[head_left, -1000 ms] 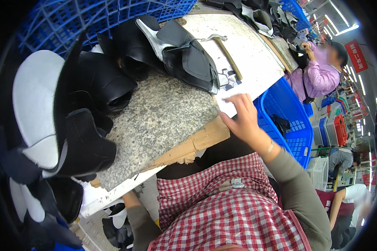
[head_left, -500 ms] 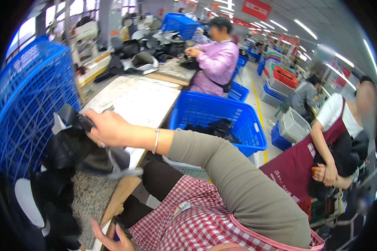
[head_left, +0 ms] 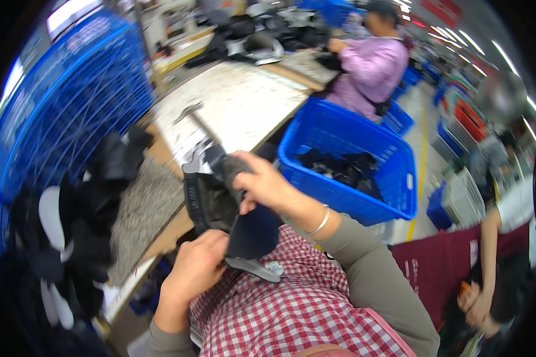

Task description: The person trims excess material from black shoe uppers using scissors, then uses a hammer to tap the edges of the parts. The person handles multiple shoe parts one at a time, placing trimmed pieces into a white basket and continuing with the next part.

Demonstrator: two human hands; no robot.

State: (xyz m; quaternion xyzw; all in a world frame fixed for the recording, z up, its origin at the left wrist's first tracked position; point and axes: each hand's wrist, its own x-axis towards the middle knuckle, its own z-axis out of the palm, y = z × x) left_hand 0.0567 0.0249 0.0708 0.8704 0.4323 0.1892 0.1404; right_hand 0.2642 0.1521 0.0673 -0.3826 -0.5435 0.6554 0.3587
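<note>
Compared with the earlier frame, the black leather piece (head_left: 217, 208) is now hanging over our checked apron (head_left: 292, 315) rather than above the speckled slab (head_left: 143, 214), and our left hand (head_left: 199, 259) is joining our right hand (head_left: 265, 184) on it. At far left, a blue crate (head_left: 71, 113) is standing with its lattice side facing us; we cannot tell what it is holding. Nearer, a heap of black pieces (head_left: 98, 208) is lying beside the slab. A hammer (head_left: 203, 127) is lying on the white tabletop (head_left: 250, 89). Our left hand is gripping the piece's near edge, fingertips hidden. Its long axis is running far left to near right, a grey-edged end pointing each way. Our right hand is pinching its far right part. Farther right, a blue basket (head_left: 375, 208) is holding loose black scraps (head_left: 339, 172).
</note>
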